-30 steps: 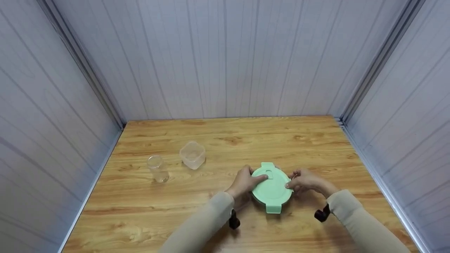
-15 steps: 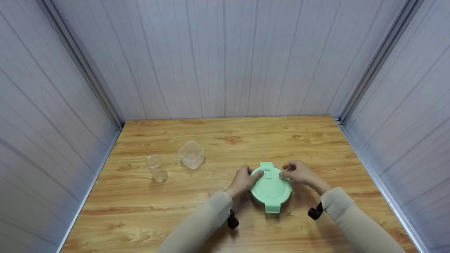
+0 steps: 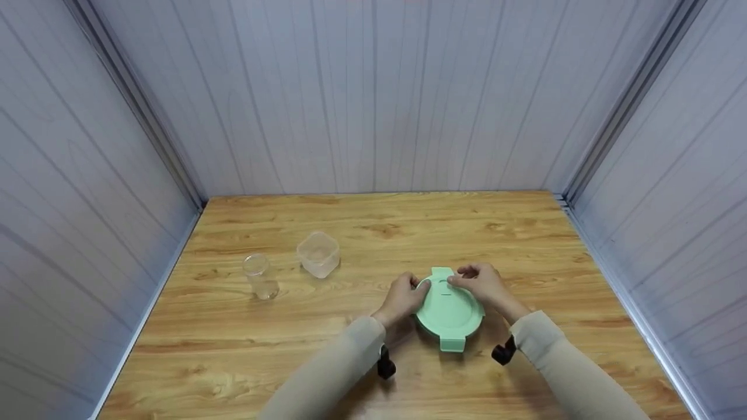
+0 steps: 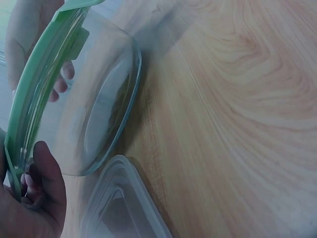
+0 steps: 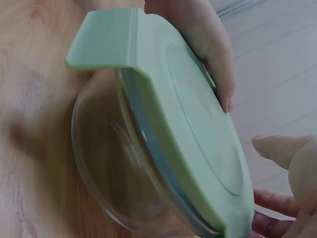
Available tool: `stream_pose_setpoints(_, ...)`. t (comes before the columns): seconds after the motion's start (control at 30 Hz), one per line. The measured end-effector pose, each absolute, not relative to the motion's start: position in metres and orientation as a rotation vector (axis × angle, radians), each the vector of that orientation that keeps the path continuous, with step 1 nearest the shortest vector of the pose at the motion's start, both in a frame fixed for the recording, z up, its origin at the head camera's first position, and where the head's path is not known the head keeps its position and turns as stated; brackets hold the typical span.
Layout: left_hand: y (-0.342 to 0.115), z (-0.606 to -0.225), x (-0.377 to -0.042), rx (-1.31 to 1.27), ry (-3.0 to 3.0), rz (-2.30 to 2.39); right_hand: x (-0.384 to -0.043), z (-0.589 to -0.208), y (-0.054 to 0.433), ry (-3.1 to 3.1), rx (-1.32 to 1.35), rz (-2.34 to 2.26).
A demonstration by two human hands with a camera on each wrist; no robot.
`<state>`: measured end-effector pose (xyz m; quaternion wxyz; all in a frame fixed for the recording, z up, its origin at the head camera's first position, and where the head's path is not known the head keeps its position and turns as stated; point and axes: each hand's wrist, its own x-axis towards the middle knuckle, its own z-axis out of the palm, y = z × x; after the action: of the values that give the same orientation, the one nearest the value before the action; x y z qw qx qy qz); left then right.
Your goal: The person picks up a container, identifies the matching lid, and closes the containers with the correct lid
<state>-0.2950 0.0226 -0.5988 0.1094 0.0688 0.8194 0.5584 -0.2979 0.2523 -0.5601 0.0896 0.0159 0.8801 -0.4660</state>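
A round glass food container (image 4: 91, 106) with a mint-green lid (image 3: 448, 312) rests on the wooden table, right of the middle. My left hand (image 3: 404, 297) holds its left side, with the thumb on the lid's rim and the fingers around the edge. Over the lid's far right part is my right hand (image 3: 483, 284). In the right wrist view, its thumb (image 5: 282, 148) is straight and apart from the lid, while other fingers are close to the far rim. One latch flap (image 3: 453, 344) sticks out at the near side. The far flap (image 3: 442, 271) stands between the hands.
Behind and left of the hands stands a clear square plastic box (image 3: 318, 255). Farther left is a clear cylindrical jar (image 3: 261, 279). Pale panel walls (image 3: 373, 99) enclose the wooden table (image 3: 233, 361) at the back and both sides.
My right hand has moved from the lid's right side up and left toward the far flap. My left thumb has drawn back toward the rim. The container has hardly moved.
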Motion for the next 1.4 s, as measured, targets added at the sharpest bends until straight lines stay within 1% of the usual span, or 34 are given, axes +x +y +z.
stream_pose_setpoints(0.3, 0.026, -0.597, -0.293, 0.179, 2.415, 1.623, -0.300, -0.573, 0.245, 2.528, 0.120, -1.594)
stream_pose_setpoints(0.73, 0.029, -0.595, -0.295, 0.104, 2.347, 1.594, -0.302, -0.582, 0.242, 2.540, 0.170, -1.585)
stream_pose_setpoints(1.2, 0.025, -0.597, -0.291, 0.126, 2.373, 1.610, -0.304, -0.586, 0.239, 2.446, 0.165, -1.651)
stream_pose_setpoints(1.4, 0.017, -0.593, -0.287, 0.208, 2.407, 1.569, -0.305, -0.588, 0.240, 2.449, 0.159, -1.655)
